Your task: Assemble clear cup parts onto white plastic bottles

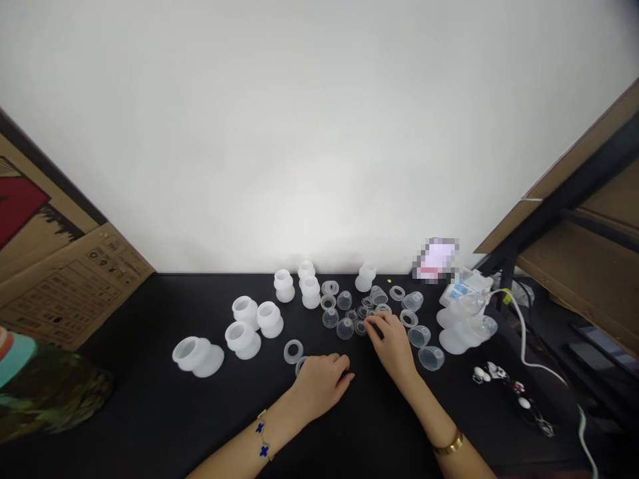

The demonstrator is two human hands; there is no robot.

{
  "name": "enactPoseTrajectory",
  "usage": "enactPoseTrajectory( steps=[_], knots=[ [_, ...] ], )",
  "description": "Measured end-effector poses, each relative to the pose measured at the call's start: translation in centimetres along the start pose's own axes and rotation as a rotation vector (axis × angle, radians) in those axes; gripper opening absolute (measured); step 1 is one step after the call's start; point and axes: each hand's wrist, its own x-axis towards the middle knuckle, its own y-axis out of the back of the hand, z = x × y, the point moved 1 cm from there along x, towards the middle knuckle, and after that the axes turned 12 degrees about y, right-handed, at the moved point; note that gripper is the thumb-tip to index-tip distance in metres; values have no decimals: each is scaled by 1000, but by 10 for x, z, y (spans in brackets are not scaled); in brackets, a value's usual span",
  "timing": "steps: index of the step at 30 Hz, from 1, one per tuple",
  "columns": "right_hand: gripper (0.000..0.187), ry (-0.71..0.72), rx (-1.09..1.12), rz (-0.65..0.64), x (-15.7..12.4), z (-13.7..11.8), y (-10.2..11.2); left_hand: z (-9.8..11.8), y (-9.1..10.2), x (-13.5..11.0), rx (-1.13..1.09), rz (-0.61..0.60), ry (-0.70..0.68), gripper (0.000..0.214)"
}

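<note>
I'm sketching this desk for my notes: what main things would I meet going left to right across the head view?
Turquoise-lidded jar, leftmost white piece, cluster of three white pieces, left hand, right hand, nearest clear dome, beaded strand.

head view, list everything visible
hourglass containers: eight, white, left and centre
domed containers: two, white, right
domes: about seven, clear, centre right
rings: several, clear, centre
discs: several, clear, centre
screen: one, pinkish, back
packaging: some, white, right
cable: one, white, right
beaded strap: one, multicoloured, right
jar: one, greenish, left
cardboard: several, brown, both sides
frame: one, black, right
table: one, black, below
wall: one, white, behind
bracelets: two, gold, wrists
left hand: one, front
right hand: one, centre
</note>
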Motion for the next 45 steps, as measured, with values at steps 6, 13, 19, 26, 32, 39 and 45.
enactPoseTrajectory(
  steps=[6,13,19,26,32,39,45],
  knots=[
    [19,-129,312,98,3,-4,20,-2,5,0,-188,183,43,15],
    [24,-321,787,-30,-1,-14,17,-5,7,-1,-345,416,-37,28],
    [23,-392,980,-65,3,-28,17,-5,5,-1,-370,534,-139,15],
    [23,-432,1013,-51,1,-26,16,-5,10,-1,-470,536,-138,11],
    [27,-466,1049,-144,0,-26,15,-8,12,-2,-565,523,-71,10],
    [27,-456,1092,-192,-1,-28,12,-9,16,-3,-606,526,-29,9],
    [24,-442,1108,-189,-2,-27,11,-8,16,-3,-595,489,-10,8]
  ],
)
